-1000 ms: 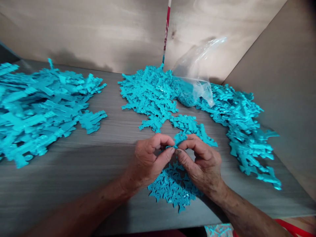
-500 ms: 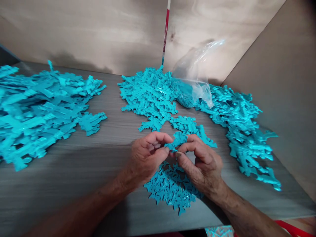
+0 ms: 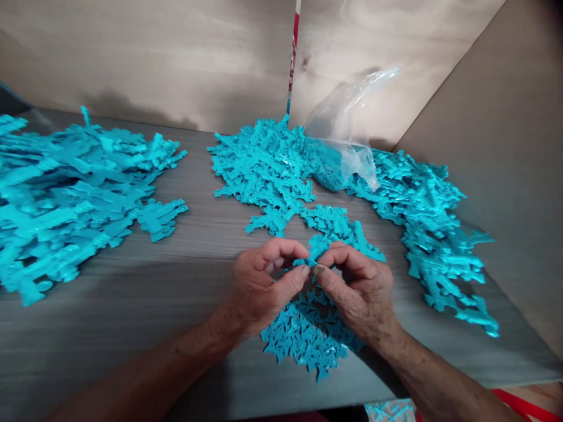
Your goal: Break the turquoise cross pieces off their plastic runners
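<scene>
Between my two hands is a small turquoise flat piece with an irregular, lobed outline (image 3: 317, 247). My left hand (image 3: 268, 281) pinches its left side between thumb and fingers. My right hand (image 3: 358, 287) pinches it from the right, the thumb tip close to the left thumb. Fingertips hide part of the piece, so its exact kind cannot be made out. Below the hands lies a spread of small pointed turquoise pieces (image 3: 303, 334). Just beyond the hands are larger turquoise cut-out pieces (image 3: 328, 220).
A big turquoise heap (image 3: 65, 199) covers the table's left. Another heap (image 3: 259, 158) stands at the back middle, beside a clear plastic bag (image 3: 343, 117) holding turquoise bits. A third pile (image 3: 435, 223) runs along the right. A thin red-and-white strip (image 3: 294, 53) rises against the back panel.
My right fingers have moved left and closed down on the piece, bringing both thumbs nearer each other. The heaps and bag stay where they were; the view shifts slightly.
</scene>
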### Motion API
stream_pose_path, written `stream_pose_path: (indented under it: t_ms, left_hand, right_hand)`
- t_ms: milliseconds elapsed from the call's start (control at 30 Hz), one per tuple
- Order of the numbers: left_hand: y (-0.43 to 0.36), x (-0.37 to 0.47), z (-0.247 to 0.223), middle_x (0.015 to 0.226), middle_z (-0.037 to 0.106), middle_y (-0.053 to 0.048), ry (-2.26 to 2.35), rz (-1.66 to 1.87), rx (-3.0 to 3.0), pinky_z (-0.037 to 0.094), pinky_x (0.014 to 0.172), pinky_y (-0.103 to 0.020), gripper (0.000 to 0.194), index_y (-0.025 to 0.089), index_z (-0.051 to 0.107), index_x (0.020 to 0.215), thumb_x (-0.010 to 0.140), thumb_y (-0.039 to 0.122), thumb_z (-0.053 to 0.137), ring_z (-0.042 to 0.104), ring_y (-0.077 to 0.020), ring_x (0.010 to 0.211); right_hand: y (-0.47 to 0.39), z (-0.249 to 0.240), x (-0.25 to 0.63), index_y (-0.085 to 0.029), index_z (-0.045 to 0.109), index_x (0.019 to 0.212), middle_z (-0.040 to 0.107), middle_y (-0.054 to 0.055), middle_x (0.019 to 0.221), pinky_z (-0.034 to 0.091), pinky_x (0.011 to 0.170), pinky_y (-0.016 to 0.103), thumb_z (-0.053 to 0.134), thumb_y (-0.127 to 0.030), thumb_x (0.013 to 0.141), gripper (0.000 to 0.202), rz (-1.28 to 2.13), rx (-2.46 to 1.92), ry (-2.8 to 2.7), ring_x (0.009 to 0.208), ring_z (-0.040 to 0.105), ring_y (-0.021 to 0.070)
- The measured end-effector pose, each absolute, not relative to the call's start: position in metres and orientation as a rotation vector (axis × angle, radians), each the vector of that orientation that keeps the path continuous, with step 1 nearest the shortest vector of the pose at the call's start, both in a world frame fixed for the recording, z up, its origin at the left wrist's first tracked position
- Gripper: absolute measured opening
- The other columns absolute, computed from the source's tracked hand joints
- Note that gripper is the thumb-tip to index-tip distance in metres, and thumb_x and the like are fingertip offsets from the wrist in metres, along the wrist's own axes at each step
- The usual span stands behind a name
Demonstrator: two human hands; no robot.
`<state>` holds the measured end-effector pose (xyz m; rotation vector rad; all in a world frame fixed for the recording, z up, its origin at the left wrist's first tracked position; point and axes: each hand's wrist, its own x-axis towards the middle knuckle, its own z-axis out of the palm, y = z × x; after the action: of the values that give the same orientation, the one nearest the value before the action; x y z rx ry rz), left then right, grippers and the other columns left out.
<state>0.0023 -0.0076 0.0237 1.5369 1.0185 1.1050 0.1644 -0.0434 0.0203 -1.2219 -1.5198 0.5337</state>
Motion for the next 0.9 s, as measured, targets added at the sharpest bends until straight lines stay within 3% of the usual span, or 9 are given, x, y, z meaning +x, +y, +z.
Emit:
stream_pose_path:
  t_ms: [400, 767, 900]
  left_hand:
    - [-0.0080, 0.0059, 0.0298, 0.072, 0.071, 0.001, 1.074, 1.114, 1.521, 0.054, 0.057, -0.019, 0.011, 0.020, 0.068, 0.077, 0.068, 0.014, 0.069, 0.065, -0.0110, 0.063]
    - [-0.0095, 0.0046, 0.0289, 0.063, 0.066, 0.004, 1.109, 1.111, 1.648, 0.048, 0.051, -0.018, 0.010, 0.021, 0.067, 0.076, 0.071, 0.014, 0.069, 0.058, -0.0093, 0.055]
    - [-0.0101, 0.0037, 0.0274, 0.061, 0.065, 0.005, 1.140, 1.104, 1.718, 0.046, 0.050, -0.019, 0.010, 0.023, 0.067, 0.077, 0.072, 0.014, 0.068, 0.056, -0.0093, 0.053]
  right_hand:
    - [-0.0430, 0.0211, 0.1629, -0.021, 0.065, 0.072, 0.059, -0.003, 0.062, 0.046, 0.059, 0.029, 0.067, -0.024, 0.082, 0.011, 0.738, -1.223, -1.424, 0.061, 0.053, 0.0134]
    - [-0.0470, 0.0189, 0.1605, -0.020, 0.064, 0.071, 0.057, -0.005, 0.058, 0.039, 0.053, 0.025, 0.068, -0.021, 0.079, 0.009, 0.829, -1.276, -1.325, 0.055, 0.048, 0.0107]
    - [-0.0451, 0.0208, 0.1594, -0.021, 0.064, 0.068, 0.056, -0.006, 0.056, 0.043, 0.055, 0.025, 0.068, -0.018, 0.077, 0.010, 0.811, -1.268, -1.331, 0.054, 0.049, 0.0105]
